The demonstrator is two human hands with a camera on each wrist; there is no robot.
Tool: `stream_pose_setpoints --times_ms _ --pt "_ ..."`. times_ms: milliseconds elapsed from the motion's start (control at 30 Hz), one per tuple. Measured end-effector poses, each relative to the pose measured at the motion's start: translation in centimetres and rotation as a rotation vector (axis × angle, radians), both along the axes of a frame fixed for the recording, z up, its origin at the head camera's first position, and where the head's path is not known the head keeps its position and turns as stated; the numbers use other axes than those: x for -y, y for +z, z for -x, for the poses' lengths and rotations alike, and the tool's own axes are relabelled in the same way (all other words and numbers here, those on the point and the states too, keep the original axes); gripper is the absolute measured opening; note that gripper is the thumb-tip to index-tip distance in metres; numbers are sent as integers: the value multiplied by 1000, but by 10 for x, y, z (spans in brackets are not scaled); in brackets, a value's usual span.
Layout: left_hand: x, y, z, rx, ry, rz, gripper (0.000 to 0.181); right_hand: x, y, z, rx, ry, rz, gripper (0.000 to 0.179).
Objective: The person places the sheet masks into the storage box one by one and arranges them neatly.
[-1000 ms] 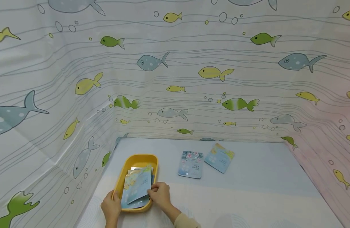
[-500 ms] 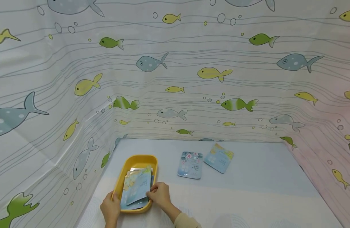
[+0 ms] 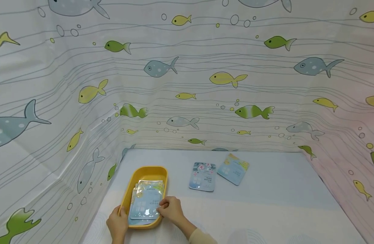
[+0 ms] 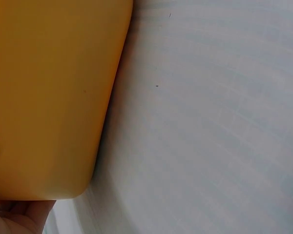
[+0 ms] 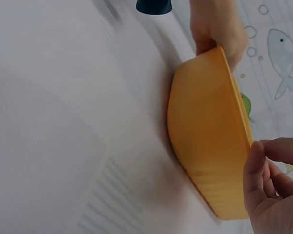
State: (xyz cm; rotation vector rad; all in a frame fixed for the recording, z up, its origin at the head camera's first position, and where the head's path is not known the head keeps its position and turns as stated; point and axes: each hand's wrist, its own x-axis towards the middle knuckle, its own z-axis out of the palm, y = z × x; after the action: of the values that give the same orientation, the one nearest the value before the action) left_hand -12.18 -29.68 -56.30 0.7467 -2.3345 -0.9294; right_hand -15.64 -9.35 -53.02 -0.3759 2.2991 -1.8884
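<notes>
A yellow tray [image 3: 151,174] stands at the table's near left, with several flat sheet mask packets inside. The top packet [image 3: 146,201] is pale blue with yellow flowers and a bright glare. My left hand [image 3: 117,222] grips the tray's left rim; in the left wrist view, part of that hand [image 4: 24,219] shows at the tray's end. My right hand [image 3: 172,209] is at the opposite rim, its fingertips on the top packet's right edge. In the right wrist view, the right thumb and index finger pinch beside the rim; the tray wall [image 5: 205,112] hides the packets.
Two more packets lie farther back on the pale table: one with pink flowers [image 3: 202,177], one tilted with yellow flowers [image 3: 233,169]. A fish-print sheet [image 3: 187,112] encloses the back and sides. A dark rounded object [image 5: 154,6] enters the right wrist view from above.
The top packet, askew and tilted in the earlier frames, now lies flatter and straighter in the tray. Both hands stay at the tray's sides. The two packets outside have not moved.
</notes>
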Motion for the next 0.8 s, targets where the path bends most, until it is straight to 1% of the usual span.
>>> stream_pose_setpoints --times_ms 100,167,300,367,500,600,700,800 --pt "0 0 0 4 1 -1 25 -8 -3 3 -5 31 23 6" --pt "0 0 -1 5 0 -1 25 -14 -6 5 -11 40 19 6" --pt "0 0 -1 2 -1 -2 25 -32 -10 11 -27 23 -11 7" --pt "0 1 -1 0 1 -4 26 -42 -12 16 -38 -4 -27 8" --pt "1 1 -1 -14 4 5 25 -63 -15 26 -34 -65 -8 10" --pt "1 2 -2 -26 4 16 24 -79 -18 33 -30 -117 -20 12" --pt "0 1 -2 -23 -2 19 23 -96 -21 41 -39 -183 -86 13" --pt "0 0 -1 -13 -5 12 24 -115 -25 49 -60 -267 -193 14"
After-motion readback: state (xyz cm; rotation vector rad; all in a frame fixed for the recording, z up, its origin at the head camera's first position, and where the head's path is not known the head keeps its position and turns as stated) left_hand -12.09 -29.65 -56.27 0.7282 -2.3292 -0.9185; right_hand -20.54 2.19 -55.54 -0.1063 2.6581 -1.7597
